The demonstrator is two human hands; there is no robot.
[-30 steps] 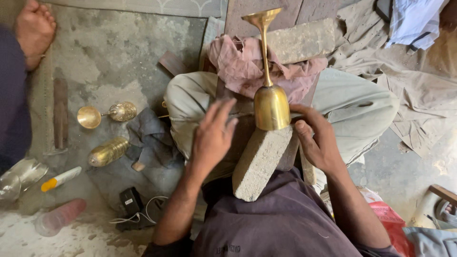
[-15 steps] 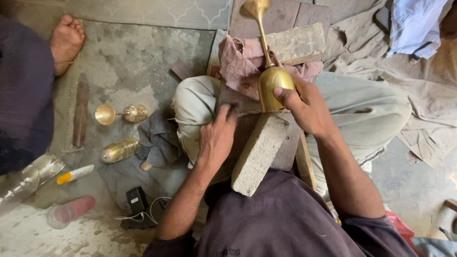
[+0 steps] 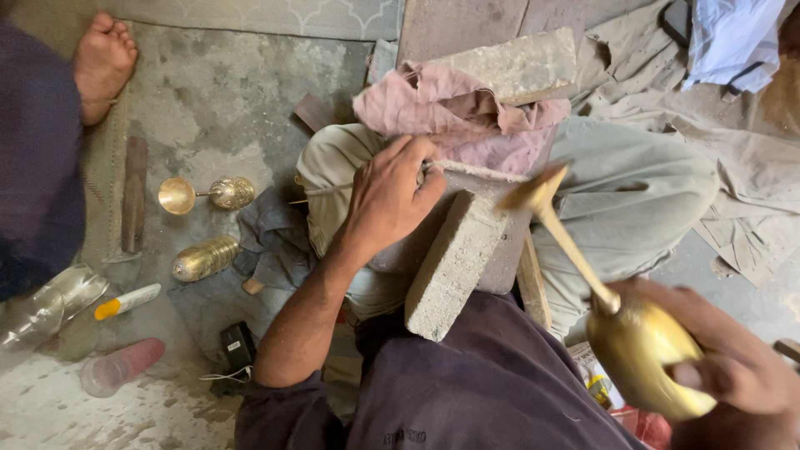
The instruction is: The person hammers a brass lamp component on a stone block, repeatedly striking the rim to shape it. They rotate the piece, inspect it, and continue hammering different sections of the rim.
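My right hand [image 3: 723, 360] grips the bowl of a long-stemmed brass goblet [image 3: 635, 358] at the lower right, its stem slanting up toward its flared foot [image 3: 533, 188]. My left hand [image 3: 390, 197] rests on the upper end of a grey stone block [image 3: 454, 265] lying across my lap, fingers curled around a thin metal tool that is mostly hidden. A pink cloth [image 3: 454, 117] is bunched just beyond the block.
On the concrete floor at left lie a brass goblet on its side [image 3: 200, 193], an engraved brass piece [image 3: 205, 258], a wooden stick [image 3: 133, 193], a white tube [image 3: 127, 302] and a pink cup [image 3: 122, 367]. Another person's bare foot [image 3: 102, 62] is at top left.
My right hand has carried the goblet off the block, down and to the right. My left hand has shifted up to the block's upper end.
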